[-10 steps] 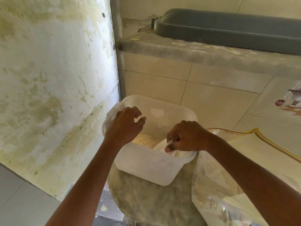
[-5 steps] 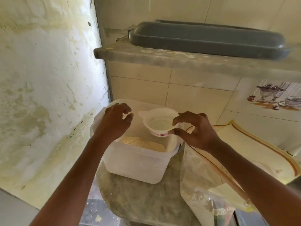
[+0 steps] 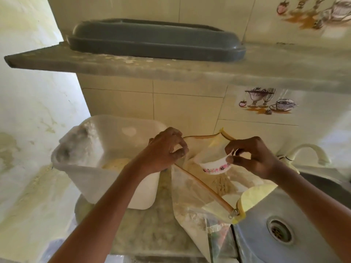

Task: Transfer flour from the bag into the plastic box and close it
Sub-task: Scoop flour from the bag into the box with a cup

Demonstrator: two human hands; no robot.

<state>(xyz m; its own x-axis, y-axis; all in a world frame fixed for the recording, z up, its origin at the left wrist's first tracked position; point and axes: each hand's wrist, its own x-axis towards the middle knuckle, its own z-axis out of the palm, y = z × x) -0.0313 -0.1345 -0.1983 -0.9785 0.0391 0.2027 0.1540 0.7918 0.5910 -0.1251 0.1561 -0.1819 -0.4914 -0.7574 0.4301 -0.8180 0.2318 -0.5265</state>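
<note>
A translucent white plastic box (image 3: 79,177) stands open on the stone counter at the left, with pale flour (image 3: 115,164) in its bottom. Right of it lies the clear flour bag (image 3: 191,198) with a yellow zipper edge, its mouth open. My left hand (image 3: 165,150) pinches the bag's near-left rim and holds it up. My right hand (image 3: 252,156) grips a small white bowl (image 3: 214,167) with a pink flower band, tilted down inside the bag's mouth above the flour there.
A grey lid (image 3: 155,42) rests on the stone shelf (image 3: 171,67) above. A steel sink (image 3: 284,234) with a drain and a cream tap (image 3: 311,150) lies at the right. A stained wall closes the left side.
My right hand carried the bowl from above the box rightward into the bag. My left hand left the box rim and took the bag's edge. The view swung right.
</note>
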